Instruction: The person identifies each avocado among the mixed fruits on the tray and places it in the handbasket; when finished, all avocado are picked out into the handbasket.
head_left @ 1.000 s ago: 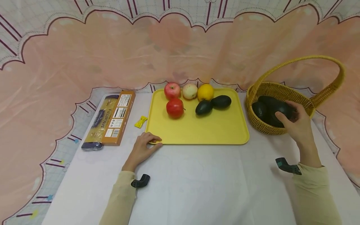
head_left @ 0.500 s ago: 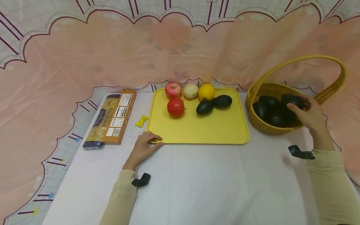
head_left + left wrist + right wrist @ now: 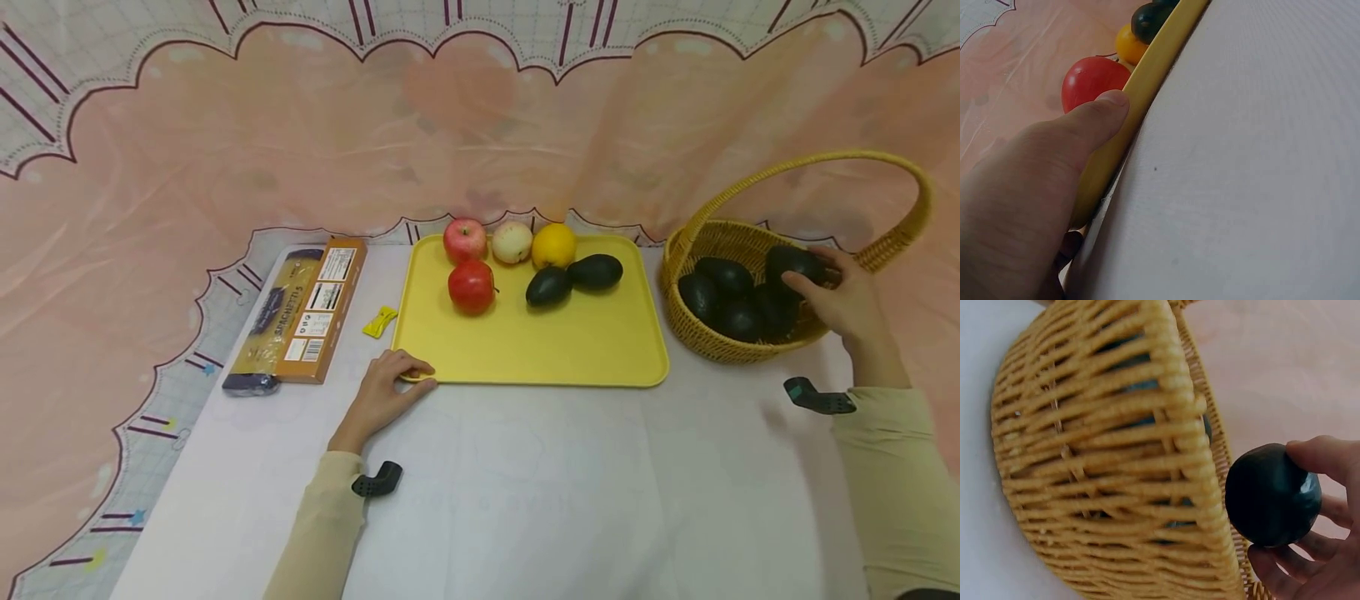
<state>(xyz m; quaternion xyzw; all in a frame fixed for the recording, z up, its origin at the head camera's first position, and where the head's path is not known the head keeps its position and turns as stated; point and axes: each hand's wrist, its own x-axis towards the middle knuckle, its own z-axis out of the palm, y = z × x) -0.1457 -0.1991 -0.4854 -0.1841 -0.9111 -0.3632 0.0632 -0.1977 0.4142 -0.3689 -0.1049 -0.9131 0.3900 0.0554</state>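
Note:
My left hand (image 3: 382, 400) grips the front left corner of the yellow tray (image 3: 540, 354). In the left wrist view its thumb (image 3: 1100, 115) lies on the rim and a fingertip shows below. At the basket's right side, my right hand (image 3: 855, 304) holds a dark avocado (image 3: 793, 265) between thumb and fingers. This avocado (image 3: 1272, 495) shows just above the rim in the right wrist view. Several more avocados (image 3: 726, 277) lie inside the wicker basket (image 3: 693, 337).
On the tray are a red apple (image 3: 472, 287), a pink apple (image 3: 465, 240), a pale round fruit (image 3: 512, 242), a yellow fruit (image 3: 554, 246) and two avocados (image 3: 596, 272). Left of it lie a yellow-wrapped candy (image 3: 380, 322), an orange box (image 3: 322, 312) and a spaghetti packet (image 3: 273, 321). The basket's handle (image 3: 810, 158) arches overhead.
My right hand has moved to the right over the basket with the avocado, so the other avocados show more fully. The left hand stays at the tray corner.

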